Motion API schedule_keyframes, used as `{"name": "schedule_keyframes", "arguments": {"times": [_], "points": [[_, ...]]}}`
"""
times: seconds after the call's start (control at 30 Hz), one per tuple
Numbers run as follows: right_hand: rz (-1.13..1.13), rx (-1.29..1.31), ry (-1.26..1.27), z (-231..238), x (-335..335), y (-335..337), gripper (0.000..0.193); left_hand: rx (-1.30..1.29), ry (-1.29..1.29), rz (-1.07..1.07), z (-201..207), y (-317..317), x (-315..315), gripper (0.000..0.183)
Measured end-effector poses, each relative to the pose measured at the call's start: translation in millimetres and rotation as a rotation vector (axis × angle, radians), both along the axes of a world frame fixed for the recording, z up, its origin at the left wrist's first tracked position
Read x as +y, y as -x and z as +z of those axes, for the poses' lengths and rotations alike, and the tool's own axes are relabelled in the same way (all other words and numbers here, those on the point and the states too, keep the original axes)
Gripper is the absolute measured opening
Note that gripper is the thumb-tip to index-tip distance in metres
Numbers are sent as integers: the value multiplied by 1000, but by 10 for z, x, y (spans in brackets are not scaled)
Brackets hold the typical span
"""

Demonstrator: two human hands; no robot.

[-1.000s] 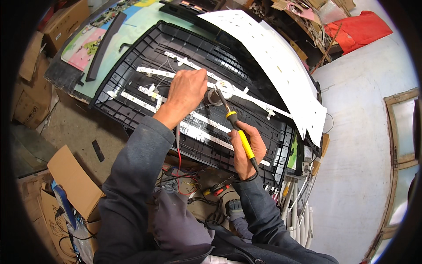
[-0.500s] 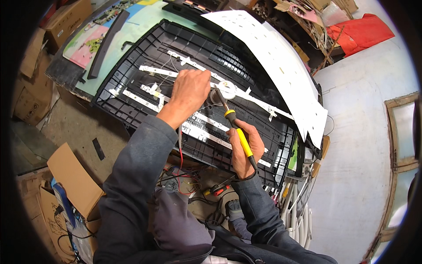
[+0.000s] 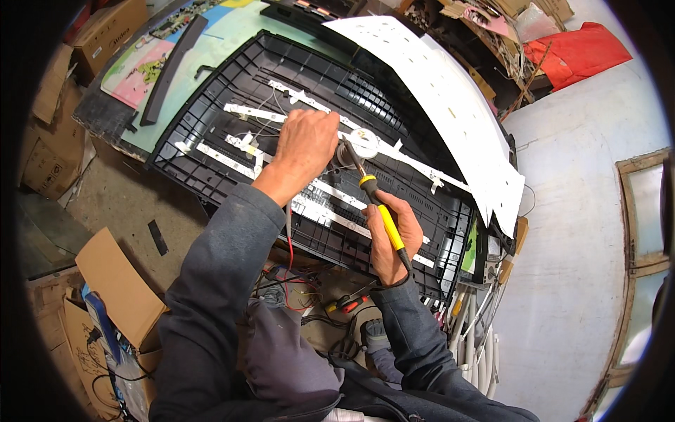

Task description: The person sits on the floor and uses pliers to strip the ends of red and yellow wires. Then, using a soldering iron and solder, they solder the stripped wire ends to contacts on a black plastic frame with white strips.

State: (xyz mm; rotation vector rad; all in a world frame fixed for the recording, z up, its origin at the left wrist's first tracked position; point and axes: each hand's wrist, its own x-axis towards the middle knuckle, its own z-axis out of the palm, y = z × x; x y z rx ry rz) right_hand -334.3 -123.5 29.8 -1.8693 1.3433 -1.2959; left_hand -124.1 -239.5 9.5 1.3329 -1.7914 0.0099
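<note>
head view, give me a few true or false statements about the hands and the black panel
1. The right hand grips a yellow-handled soldering iron. True.
2. The left hand holds a red screwdriver. False: it rests palm down over the white strips on the black panel.
3. The iron's tip points toward a round white part. True.
4. A white sheet covers the whole panel. False: it is folded back along the far right edge.

White sheet (image 3: 450,105) overhangs panel's (image 3: 211,126) right; left side open.
</note>
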Motion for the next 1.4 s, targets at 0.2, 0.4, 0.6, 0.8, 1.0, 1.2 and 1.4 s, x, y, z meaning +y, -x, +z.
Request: {"name": "schedule_keyframes", "arguments": {"times": [0.2, 0.4, 0.6, 0.8, 1.0, 1.2, 1.4], "points": [[-20, -64, -17, 9, 4, -36, 26, -16, -6, 2, 3, 6, -5, 8], [8, -5, 10, -14, -11, 6, 26, -1, -25, 4, 13, 4, -1, 9], [7, -9, 11, -16, -10, 1, 26, 29, -30, 17, 0, -9, -14, 10], [11, -9, 3, 2, -5, -5, 27, 26, -27, 14, -13, -28, -15, 10], [3, -36, -4, 12, 1, -7, 28, 25, -17, 14, -23, -32, -21, 10], [1, -24, -8, 1, 2, -4, 27, 29, -45, 21, -12, -36, -16, 10], [-12, -7, 12, -16, 1, 3, 28, 30, -42, 9, -1, -34, -6, 10]]}}
